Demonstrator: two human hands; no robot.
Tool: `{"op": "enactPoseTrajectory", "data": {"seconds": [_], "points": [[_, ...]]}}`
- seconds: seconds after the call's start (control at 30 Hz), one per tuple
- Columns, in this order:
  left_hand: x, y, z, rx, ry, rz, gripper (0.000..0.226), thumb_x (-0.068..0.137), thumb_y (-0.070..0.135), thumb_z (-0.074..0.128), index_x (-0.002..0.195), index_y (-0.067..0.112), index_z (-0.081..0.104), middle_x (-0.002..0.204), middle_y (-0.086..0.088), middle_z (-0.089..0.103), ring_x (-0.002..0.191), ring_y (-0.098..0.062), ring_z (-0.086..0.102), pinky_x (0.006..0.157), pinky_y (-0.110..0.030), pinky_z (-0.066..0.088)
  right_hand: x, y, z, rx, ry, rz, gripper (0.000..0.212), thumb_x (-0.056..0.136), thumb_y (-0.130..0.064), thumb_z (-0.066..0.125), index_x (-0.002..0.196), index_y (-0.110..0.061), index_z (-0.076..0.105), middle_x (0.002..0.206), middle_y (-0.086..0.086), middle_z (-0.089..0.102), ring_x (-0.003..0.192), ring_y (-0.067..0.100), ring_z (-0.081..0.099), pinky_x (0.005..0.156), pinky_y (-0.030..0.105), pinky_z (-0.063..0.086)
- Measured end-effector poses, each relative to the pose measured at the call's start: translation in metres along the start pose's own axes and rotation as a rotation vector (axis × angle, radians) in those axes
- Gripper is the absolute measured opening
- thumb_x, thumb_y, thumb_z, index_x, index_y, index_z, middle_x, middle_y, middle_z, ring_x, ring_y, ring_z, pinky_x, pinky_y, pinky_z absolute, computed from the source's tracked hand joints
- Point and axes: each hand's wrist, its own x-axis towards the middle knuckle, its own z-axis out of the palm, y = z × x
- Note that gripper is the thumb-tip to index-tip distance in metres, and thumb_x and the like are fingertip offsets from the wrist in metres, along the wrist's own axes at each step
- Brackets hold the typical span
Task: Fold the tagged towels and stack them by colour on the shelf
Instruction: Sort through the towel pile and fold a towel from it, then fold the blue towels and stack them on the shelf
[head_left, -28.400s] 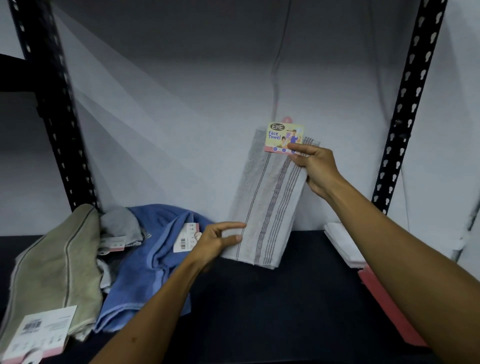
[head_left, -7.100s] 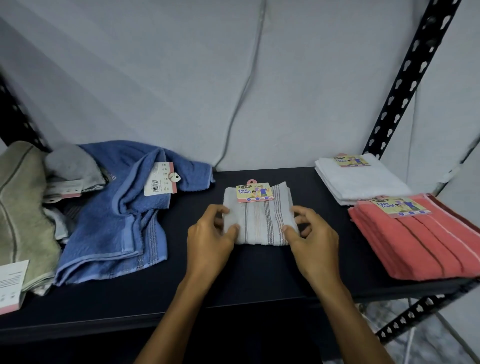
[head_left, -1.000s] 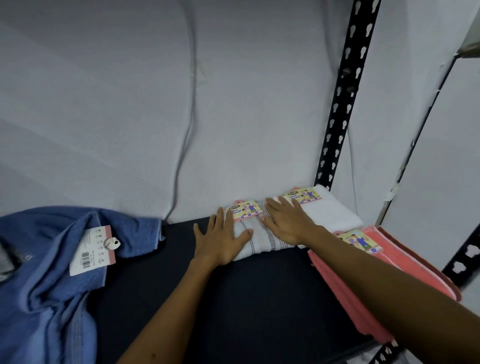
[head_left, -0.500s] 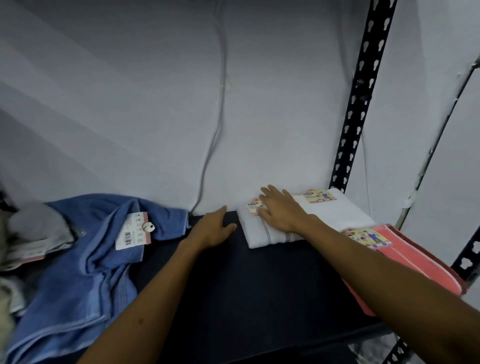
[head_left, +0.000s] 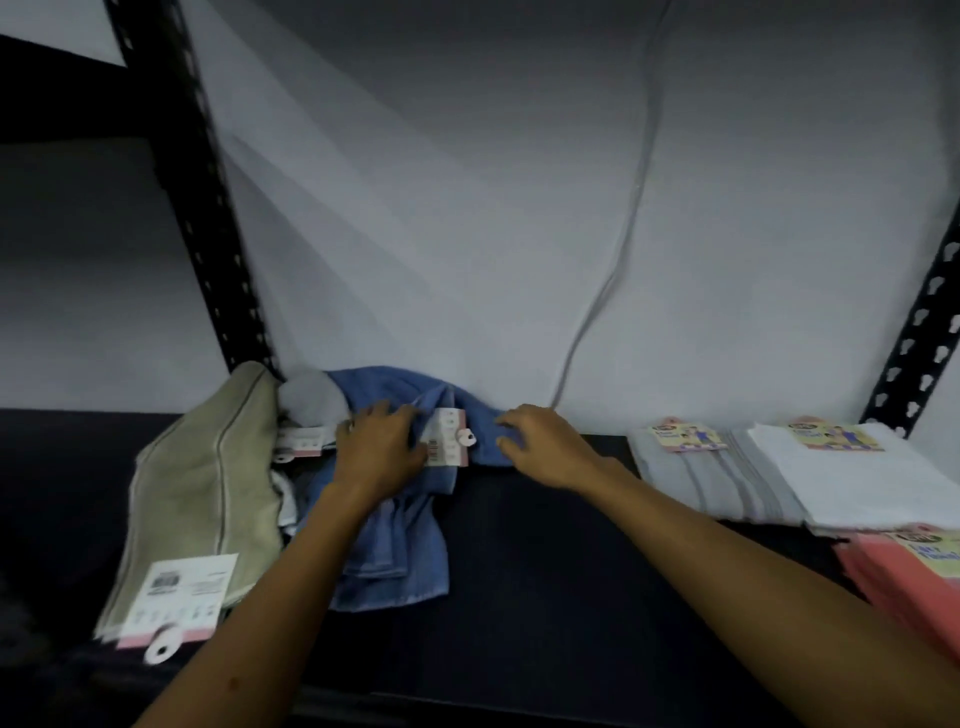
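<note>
A crumpled blue towel (head_left: 395, 540) with a white barcode tag (head_left: 447, 441) lies at the back of the dark shelf (head_left: 545, 597). My left hand (head_left: 379, 452) rests on its upper part, fingers reaching toward the tag. My right hand (head_left: 545, 447) has bent fingers on the towel's right end, gripping the cloth. A folded white striped towel (head_left: 711, 478) lies to the right, overlapping a folded white towel (head_left: 857, 478). A coral towel stack (head_left: 909, 582) sits in front of them.
An olive towel (head_left: 208, 483) with a large tag (head_left: 182, 587) lies at the left, a grey towel (head_left: 311, 400) bunched behind it. Black perforated uprights (head_left: 208, 208) stand at the left and at the far right. A cable (head_left: 623, 234) runs down the white back wall.
Both hands have left the folded striped towel at the right and moved left onto the blue towel. The view has swung left with them.
</note>
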Motion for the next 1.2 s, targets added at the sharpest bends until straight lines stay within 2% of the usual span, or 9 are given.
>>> {"op": "enactPoseTrajectory", "data": {"seconds": [0.13, 0.33, 0.5, 0.67, 0.73, 0.87, 1.03, 1.1, 1.2], "points": [[-0.03, -0.036, 0.028, -0.1, 0.035, 0.052, 0.067, 0.082, 0.055, 0.036, 0.128, 0.012, 0.061, 0.112, -0.014, 0.07, 0.1, -0.036, 0.066, 0.086, -0.042, 0.046, 0.013, -0.033, 0.036, 0.198, 0.03, 0.149, 0.023, 0.092, -0.032, 0.06, 0.092, -0.009, 0.066, 0.073, -0.002, 0.064, 0.071, 0.016, 0.06, 0.067, 0.036, 0.051], [-0.035, -0.037, 0.04, -0.159, 0.13, 0.064, 0.058, 0.087, 0.045, 0.038, 0.123, 0.008, 0.064, 0.106, -0.01, 0.073, 0.095, -0.031, 0.068, 0.09, -0.044, 0.046, 0.011, -0.046, 0.079, 0.504, 0.121, 0.322, 0.038, 0.086, -0.029, 0.073, 0.115, -0.017, 0.052, 0.098, -0.005, 0.063, 0.091, 0.014, 0.063, 0.076, 0.031, 0.052], [-0.036, -0.036, 0.042, -0.236, 0.246, 0.074, 0.047, 0.091, 0.033, 0.039, 0.122, 0.006, 0.063, 0.105, -0.012, 0.072, 0.093, -0.03, 0.068, 0.09, -0.041, 0.046, 0.005, -0.042, 0.085, 0.648, 0.232, 0.312, 0.038, 0.088, -0.013, 0.07, 0.119, -0.024, 0.05, 0.081, -0.002, 0.068, 0.081, 0.015, 0.067, 0.08, 0.042, 0.057], [-0.037, -0.038, 0.042, -0.473, 0.311, 0.05, 0.036, 0.095, 0.02, 0.05, 0.127, 0.007, 0.059, 0.107, -0.011, 0.072, 0.092, -0.027, 0.067, 0.076, -0.029, 0.046, 0.0, -0.035, 0.075, 0.799, 0.322, 0.339, 0.043, 0.091, -0.005, 0.064, 0.129, -0.02, 0.052, 0.08, -0.001, 0.067, 0.075, 0.009, 0.062, 0.069, 0.021, 0.05], [-0.037, -0.035, 0.038, -0.589, 0.295, 0.036, 0.035, 0.095, 0.019, 0.053, 0.129, 0.011, 0.057, 0.102, -0.006, 0.071, 0.087, -0.022, 0.067, 0.07, -0.027, 0.047, -0.003, -0.031, 0.072, 0.802, 0.343, 0.348, 0.042, 0.091, -0.003, 0.061, 0.13, -0.019, 0.056, 0.082, 0.0, 0.068, 0.077, 0.011, 0.064, 0.07, 0.025, 0.053], [-0.031, -0.021, 0.03, -0.803, 0.156, 0.04, 0.049, 0.09, 0.004, 0.057, 0.135, 0.021, 0.051, 0.086, 0.003, 0.066, 0.071, -0.008, 0.062, 0.065, -0.025, 0.048, -0.012, -0.013, 0.057, 0.802, 0.384, 0.389, 0.044, 0.092, 0.0, 0.056, 0.129, -0.023, 0.06, 0.086, 0.008, 0.07, 0.087, 0.024, 0.068, 0.076, 0.043, 0.06], [-0.021, 0.011, 0.011, -1.161, -0.137, 0.032, 0.068, 0.085, -0.018, 0.047, 0.137, 0.026, 0.049, 0.059, -0.003, 0.05, 0.049, -0.007, 0.041, 0.047, -0.017, 0.035, -0.037, 0.021, 0.017, 0.809, 0.544, 0.423, 0.045, 0.091, 0.007, 0.049, 0.105, -0.032, 0.067, 0.098, -0.003, 0.073, 0.092, 0.011, 0.069, 0.077, 0.027, 0.056], [-0.017, 0.021, 0.009, -1.287, -0.281, 0.025, 0.071, 0.082, -0.019, 0.047, 0.133, 0.029, 0.053, 0.068, -0.013, 0.059, 0.061, -0.019, 0.05, 0.056, -0.023, 0.043, -0.047, 0.035, 0.0, 0.781, 0.613, 0.456, 0.039, 0.09, 0.007, 0.051, 0.1, -0.027, 0.067, 0.096, -0.001, 0.073, 0.091, 0.014, 0.069, 0.078, 0.025, 0.055], [-0.015, 0.039, 0.018, -1.369, -0.536, 0.071, 0.077, 0.069, -0.011, 0.052, 0.131, 0.033, 0.058, 0.107, -0.041, 0.058, 0.092, -0.035, 0.055, 0.081, -0.046, 0.043, -0.058, 0.052, -0.015, 0.748, 0.693, 0.495, 0.031, 0.09, 0.005, 0.054, 0.105, -0.018, 0.066, 0.098, 0.006, 0.07, 0.092, 0.018, 0.066, 0.084, 0.03, 0.053]]}}
